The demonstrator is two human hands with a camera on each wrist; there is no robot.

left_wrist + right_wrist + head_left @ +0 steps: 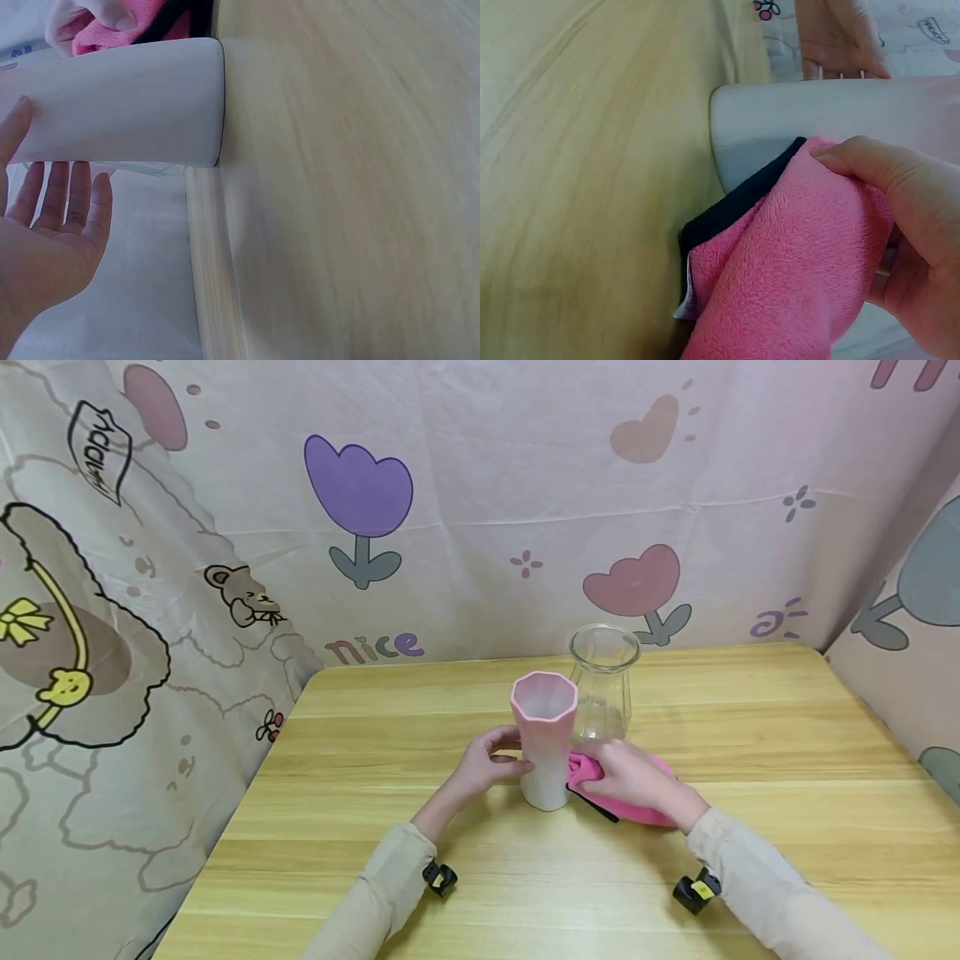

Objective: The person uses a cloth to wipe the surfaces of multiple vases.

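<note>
A tall vase (546,743), pink at its faceted rim and fading to white below, stands upright on the table. My left hand (489,762) holds it from the left side, thumb on the near face and fingers round the back; the left wrist view shows that thumb (16,127) against the white wall. On the vase's other side, my right hand (626,772) grips a fluffy pink cloth (780,255) with a black edge and a small white tag. The bunched cloth lies close against the vase's lower part. Part of the cloth is hidden under the hand.
Just behind the cloth and vase stands a clear glass vase (603,689) with a flared rim, its lower part partly hidden. The wooden table (360,827) ends at a printed fabric backdrop (480,510) at the back and left.
</note>
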